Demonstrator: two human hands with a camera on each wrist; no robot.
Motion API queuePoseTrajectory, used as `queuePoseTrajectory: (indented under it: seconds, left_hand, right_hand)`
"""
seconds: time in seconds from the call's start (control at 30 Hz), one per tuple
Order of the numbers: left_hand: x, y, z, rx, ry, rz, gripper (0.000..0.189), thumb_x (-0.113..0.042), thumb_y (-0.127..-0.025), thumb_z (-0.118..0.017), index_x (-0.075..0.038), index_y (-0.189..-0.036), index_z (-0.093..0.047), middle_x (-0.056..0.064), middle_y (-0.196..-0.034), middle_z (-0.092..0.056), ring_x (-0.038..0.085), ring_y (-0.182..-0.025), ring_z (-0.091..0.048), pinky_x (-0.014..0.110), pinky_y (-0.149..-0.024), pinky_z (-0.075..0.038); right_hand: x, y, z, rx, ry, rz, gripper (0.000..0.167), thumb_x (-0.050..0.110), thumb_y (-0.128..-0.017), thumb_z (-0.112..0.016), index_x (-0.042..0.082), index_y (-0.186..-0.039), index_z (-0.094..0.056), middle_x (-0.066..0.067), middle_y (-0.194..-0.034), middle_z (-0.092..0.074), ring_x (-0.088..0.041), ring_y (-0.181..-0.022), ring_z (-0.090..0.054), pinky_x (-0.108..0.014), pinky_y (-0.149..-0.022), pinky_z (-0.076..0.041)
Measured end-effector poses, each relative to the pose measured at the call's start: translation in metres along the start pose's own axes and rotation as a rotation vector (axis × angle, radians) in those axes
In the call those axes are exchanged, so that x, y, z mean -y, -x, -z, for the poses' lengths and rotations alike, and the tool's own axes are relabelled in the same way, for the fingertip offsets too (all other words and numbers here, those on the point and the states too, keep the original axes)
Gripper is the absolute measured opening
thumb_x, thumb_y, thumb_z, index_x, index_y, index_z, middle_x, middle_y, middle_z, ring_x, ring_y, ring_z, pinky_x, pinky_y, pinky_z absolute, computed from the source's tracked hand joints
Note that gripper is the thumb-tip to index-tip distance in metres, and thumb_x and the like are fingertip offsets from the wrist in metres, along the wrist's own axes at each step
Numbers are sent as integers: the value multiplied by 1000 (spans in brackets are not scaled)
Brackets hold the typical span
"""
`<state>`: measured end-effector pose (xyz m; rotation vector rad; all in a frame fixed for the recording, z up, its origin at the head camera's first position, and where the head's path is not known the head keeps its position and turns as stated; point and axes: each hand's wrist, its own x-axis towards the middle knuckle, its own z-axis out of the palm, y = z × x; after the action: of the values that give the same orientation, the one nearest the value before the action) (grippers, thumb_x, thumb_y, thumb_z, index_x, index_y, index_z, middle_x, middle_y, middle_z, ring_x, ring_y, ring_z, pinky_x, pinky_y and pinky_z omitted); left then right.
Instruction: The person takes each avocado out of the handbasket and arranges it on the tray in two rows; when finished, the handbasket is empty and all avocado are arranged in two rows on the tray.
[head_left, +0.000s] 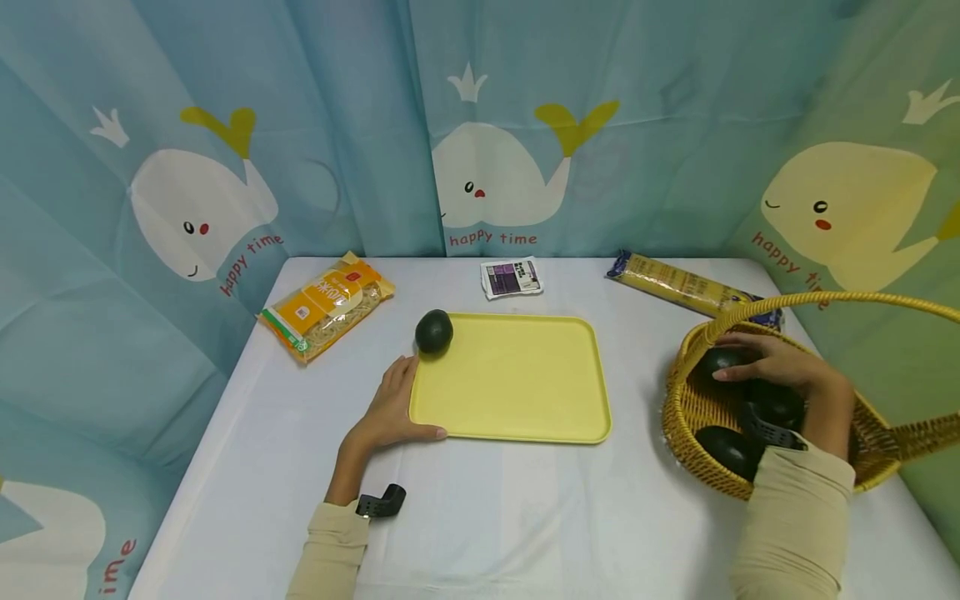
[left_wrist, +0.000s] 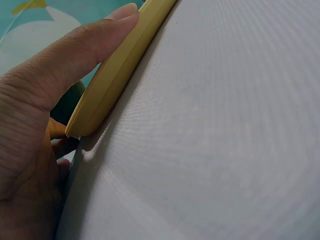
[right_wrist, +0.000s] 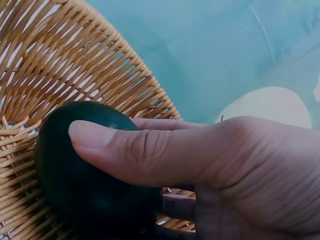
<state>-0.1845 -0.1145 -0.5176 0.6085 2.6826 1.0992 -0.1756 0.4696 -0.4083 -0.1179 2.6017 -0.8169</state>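
My left hand (head_left: 392, 410) holds the front left corner of a yellow tray (head_left: 517, 379), its thumb along the front edge and its fingers at the left side. In the left wrist view the thumb (left_wrist: 112, 35) lies against the tray's rim (left_wrist: 112, 82). One dark green avocado (head_left: 434, 332) sits at the tray's back left corner. On the right, my right hand (head_left: 783, 364) reaches into a wicker basket (head_left: 678, 417) and grips an avocado (right_wrist: 85, 165), thumb across its top. Other avocados (head_left: 727, 450) lie in the basket, partly hidden under the wrist.
A tall handle (head_left: 847, 297) arches over the basket. An orange noodle bag (head_left: 326, 307) lies at the back left, a small white and purple packet (head_left: 512, 277) behind the tray, and a long yellow packet (head_left: 682, 283) behind the basket. Curtains (head_left: 360, 125) enclose the table.
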Motion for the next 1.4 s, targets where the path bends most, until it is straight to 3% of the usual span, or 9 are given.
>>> queuePoseTrajectory:
  seconds: [0.1,0.23,0.3,0.57,0.8,1.0,1.17,1.27,1.4]
  left_hand:
    - [0,0,0,-3,-3,-1,132,-52,-60,-84,-12,-158,-6,17,-158,-19,37,-151,-3,63,-117,-14]
    - [1,0,0,-7,-2,-7,133,-53,-59,-85,-12,-158,-6,17,-158,-19,37,-151,-3,64,-117,-13]
    - [2,0,-1,-8,-1,-10,133,-53,-59,-85,-13,-158,-6,17,-158,-20,37,-151,-3,64,-117,-13]
    - [3,0,0,-5,-21,-6,134,-54,-59,-84,-12,-158,-6,17,-159,-18,36,-151,-3,62,-118,-14]
    - [0,1,2,1,-27,4,134,-54,-60,-84,-10,-158,-5,17,-159,-18,36,-151,-3,62,-118,-13]
    - [-3,1,4,10,-8,9,134,-53,-60,-85,-10,-158,-5,18,-160,-16,37,-151,-3,62,-118,-13]
    - [-3,1,4,10,-3,5,134,-52,-60,-85,-10,-158,-4,18,-160,-16,37,-151,-3,62,-118,-13]
    - [-2,1,3,11,0,6,134,-52,-60,-85,-12,-158,-3,17,-160,-17,36,-151,-2,62,-118,-13]
    - [0,1,3,6,1,5,135,-53,-59,-85,-13,-159,-3,17,-160,-16,36,-151,-3,62,-118,-13]
  right_hand:
    - [0,-1,-1,32,7,-8,70,30,-91,-68,-6,-142,-38,-32,-144,-37,-36,-125,-40,-43,-95,-39]
    - [0,-2,-2,68,7,-32,75,33,-90,-69,-8,-143,-35,-36,-144,-35,-49,-128,-34,-63,-97,-34]
    - [2,-2,-2,67,20,-36,76,34,-89,-69,-9,-143,-35,-36,-143,-36,-49,-127,-35,-63,-97,-34]
    - [4,-5,-4,29,81,6,65,34,-89,-71,-3,-136,-46,-25,-132,-51,-34,-117,-46,-40,-89,-41]
    - [2,-5,-2,-51,132,28,58,37,-90,-69,0,-131,-51,-22,-128,-55,-31,-114,-49,-34,-85,-43]
    - [2,2,3,-98,2,-44,60,37,-96,-60,-1,-139,-42,-31,-136,-42,-37,-116,-44,-36,-86,-41]
    - [5,10,9,-77,-111,-128,77,45,-99,-48,-7,-149,-22,-41,-142,-27,-45,-120,-42,-33,-82,-47]
    - [6,13,11,-72,-191,-175,81,50,-100,-42,-8,-150,-15,-36,-145,-25,-31,-116,-48,-32,-82,-49]
    - [7,14,14,-96,-233,-184,68,50,-101,-39,-3,-142,-27,-13,-126,-46,1,-93,-52,-28,-77,-52]
